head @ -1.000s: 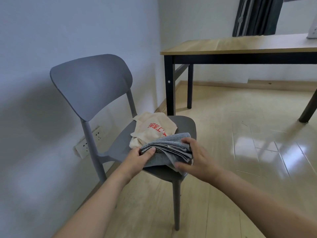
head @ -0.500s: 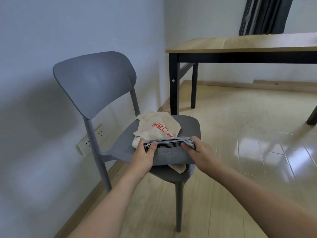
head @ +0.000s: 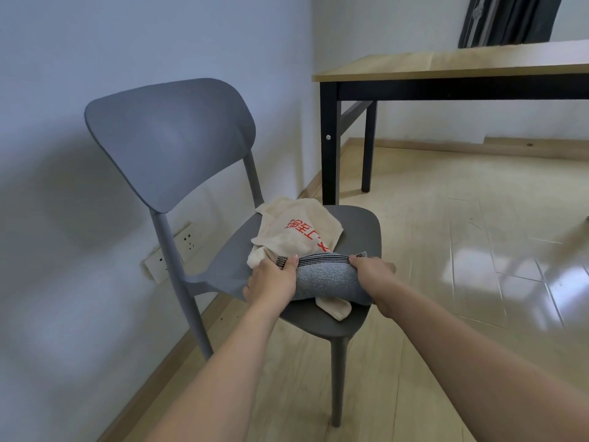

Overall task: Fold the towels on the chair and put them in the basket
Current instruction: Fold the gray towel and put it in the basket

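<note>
Pale bluish wall on the left, glossy light wood floor [head: 446, 282], corner of the room behind. A grey plastic chair [head: 165, 138] stands close to the wall, seat angled toward the camera. Behind the chair, low on the wall, a white socket strip [head: 178, 250]. Upper right: a table [head: 446, 67] with a light wood top and black legs, dark curtain [head: 506, 19] beyond it. On the seat lies a cream towel [head: 296, 231] with red printed characters, loosely crumpled, one corner poking out toward the front edge of the seat. On top of its near part sits a grey towel [head: 328, 279], folded into a thick bundle with a dark striped band along its far edge. Left hand [head: 271, 282] grips the left end of the grey towel, thumb on top by the striped band, fingers curled under and hidden. Right hand [head: 373, 272] grips the right end, fingers wrapped over the top edge, thumb not visible. Both forearms reach in from the bottom of the frame. Grey towel is over the front half of the seat, resting on the cream towel; can't tell if it is lifted clear at all. No basket in view.
</note>
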Available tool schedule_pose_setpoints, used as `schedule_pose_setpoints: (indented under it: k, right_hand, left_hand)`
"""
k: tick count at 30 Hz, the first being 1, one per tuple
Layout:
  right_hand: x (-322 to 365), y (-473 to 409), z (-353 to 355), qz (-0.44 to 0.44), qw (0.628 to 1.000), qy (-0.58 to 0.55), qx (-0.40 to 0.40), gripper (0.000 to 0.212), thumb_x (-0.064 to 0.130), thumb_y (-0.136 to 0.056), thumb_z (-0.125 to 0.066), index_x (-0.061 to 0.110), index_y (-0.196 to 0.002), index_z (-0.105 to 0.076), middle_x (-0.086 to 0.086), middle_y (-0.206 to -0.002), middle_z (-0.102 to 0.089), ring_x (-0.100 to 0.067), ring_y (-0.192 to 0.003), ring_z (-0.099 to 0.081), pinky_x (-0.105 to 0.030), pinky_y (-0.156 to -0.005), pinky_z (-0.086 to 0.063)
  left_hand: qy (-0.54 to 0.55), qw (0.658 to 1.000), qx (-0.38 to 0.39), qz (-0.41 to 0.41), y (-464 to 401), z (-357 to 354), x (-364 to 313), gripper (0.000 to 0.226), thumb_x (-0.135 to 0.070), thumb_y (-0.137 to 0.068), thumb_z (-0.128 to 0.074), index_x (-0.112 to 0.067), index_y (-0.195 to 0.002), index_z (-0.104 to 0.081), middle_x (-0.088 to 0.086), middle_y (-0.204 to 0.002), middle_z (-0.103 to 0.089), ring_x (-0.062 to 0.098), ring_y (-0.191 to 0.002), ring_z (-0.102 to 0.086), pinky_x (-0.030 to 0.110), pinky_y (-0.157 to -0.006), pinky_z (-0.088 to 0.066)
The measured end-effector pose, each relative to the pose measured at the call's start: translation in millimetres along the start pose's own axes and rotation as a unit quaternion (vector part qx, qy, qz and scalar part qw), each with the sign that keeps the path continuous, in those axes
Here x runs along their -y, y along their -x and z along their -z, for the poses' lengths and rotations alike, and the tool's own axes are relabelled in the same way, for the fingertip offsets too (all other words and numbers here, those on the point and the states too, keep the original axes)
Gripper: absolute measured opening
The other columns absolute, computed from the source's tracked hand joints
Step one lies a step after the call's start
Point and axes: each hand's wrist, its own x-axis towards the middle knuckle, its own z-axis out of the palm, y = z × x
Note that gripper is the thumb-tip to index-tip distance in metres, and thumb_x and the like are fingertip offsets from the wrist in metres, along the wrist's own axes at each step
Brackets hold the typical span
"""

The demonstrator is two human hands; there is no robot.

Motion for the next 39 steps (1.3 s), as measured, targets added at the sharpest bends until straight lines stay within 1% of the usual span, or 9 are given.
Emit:
schedule_pose_setpoints:
  k: [5,7,11,15,17,21,25,30,39]
  right_hand:
    - [10.3,2.1,4.0,-0.088,0.992,-0.064,0.059,0.068,0.048,-0.076,-0.045,0.016,-0.136,-0.035,-0.013,-0.134,-0.046,-0.036,-0.119,-0.047,-0.052,-0.100,-0.040]
    - [11.5,5.3,5.5,-0.071,0.991,-0.085,0.075,0.073,0.055,-0.072,-0.047,0.014,-0.132,-0.042,-0.012,-0.126,-0.054,-0.033,-0.112,-0.053,-0.048,-0.098,-0.043]
    - [19.2,25.8,16.6,-0.025,0.987,-0.133,0.087,0.074,0.068,-0.076,-0.059,0.010,-0.122,-0.052,-0.009,-0.113,-0.062,-0.028,-0.100,-0.061,-0.038,-0.085,-0.052]
    - [38.4,61.8,45.0,-0.023,0.980,-0.166,0.108,0.059,0.060,-0.079,-0.060,0.013,-0.113,-0.056,-0.010,-0.108,-0.064,-0.027,-0.093,-0.063,-0.037,-0.078,-0.053]
    - [47.8,84.3,60.7,-0.033,0.983,-0.144,0.112,0.053,0.059,-0.079,-0.056,0.017,-0.112,-0.053,-0.010,-0.110,-0.060,-0.029,-0.097,-0.059,-0.045,-0.087,-0.049]
    - [64.7,123.5,87.9,0.002,0.983,-0.139,0.117,0.033,0.044,-0.088,-0.049,0.014,-0.101,-0.054,-0.012,-0.096,-0.061,-0.026,-0.080,-0.062,-0.034,-0.061,-0.055]
    - [82.7,123.0,99.6,0.079,0.985,-0.146,0.046,0.025,0.036,-0.088,-0.051,0.012,-0.089,-0.060,-0.010,-0.093,-0.063,-0.023,-0.076,-0.061,-0.026,-0.053,-0.048]
    - [97.6,46.9,83.9,0.123,0.974,-0.190,-0.019,0.040,0.049,-0.085,-0.058,0.009,-0.087,-0.063,-0.009,-0.093,-0.065,-0.025,-0.087,-0.064,-0.041,-0.080,-0.057]
    - [147.0,-104.5,104.8,0.048,0.984,-0.170,-0.020,0.032,0.042,-0.089,-0.050,0.013,-0.075,-0.049,-0.008,-0.082,-0.053,-0.029,-0.079,-0.057,-0.035,-0.066,-0.049]
  left_hand:
    - [0.069,0.996,0.057,0.023,-4.1,4.1,-6.5,0.088,-0.078,-0.068,-0.038,-0.018,-0.132,-0.045,0.005,-0.129,-0.056,0.032,-0.120,-0.050,0.049,-0.103,-0.037]
    - [0.123,0.990,0.073,0.014,-4.5,6.5,-6.3,0.100,-0.083,-0.054,-0.036,-0.024,-0.134,-0.046,0.001,-0.131,-0.056,0.029,-0.121,-0.049,0.047,-0.103,-0.039]
    - [0.237,0.966,0.102,0.001,15.8,28.6,-16.8,0.079,-0.073,-0.075,-0.049,-0.021,-0.134,-0.047,-0.002,-0.130,-0.055,0.024,-0.118,-0.052,0.036,-0.098,-0.043]
    - [0.316,0.940,0.126,-0.014,31.1,48.5,-26.2,0.101,-0.088,-0.049,-0.058,-0.018,-0.122,-0.055,0.005,-0.117,-0.065,0.026,-0.104,-0.064,0.046,-0.091,-0.053]
    - [0.332,0.936,0.108,-0.052,52.7,68.0,-42.3,0.083,-0.077,-0.065,-0.060,-0.018,-0.123,-0.051,0.004,-0.117,-0.061,0.025,-0.106,-0.061,0.048,-0.091,-0.053]
    - [0.341,0.926,0.114,-0.118,76.5,92.9,-66.3,0.025,-0.048,-0.091,-0.054,-0.027,-0.104,-0.059,0.002,-0.110,-0.058,0.026,-0.103,-0.059,0.052,-0.087,-0.054]
    - [0.340,0.926,0.135,-0.095,69.7,98.2,-87.5,0.031,-0.046,-0.091,-0.054,-0.016,-0.095,-0.062,0.011,-0.103,-0.066,0.029,-0.092,-0.065,0.039,-0.074,-0.058]
    - [0.332,0.937,0.097,-0.050,5.7,56.8,-109.7,0.030,-0.042,-0.090,-0.049,-0.013,-0.095,-0.057,0.012,-0.104,-0.062,0.029,-0.096,-0.061,0.044,-0.085,-0.054]
    - [0.252,0.964,0.075,-0.044,-110.3,-6.1,-202.0,0.027,-0.034,-0.099,-0.043,-0.013,-0.093,-0.057,0.003,-0.083,-0.055,0.022,-0.080,-0.053,0.032,-0.070,-0.043]
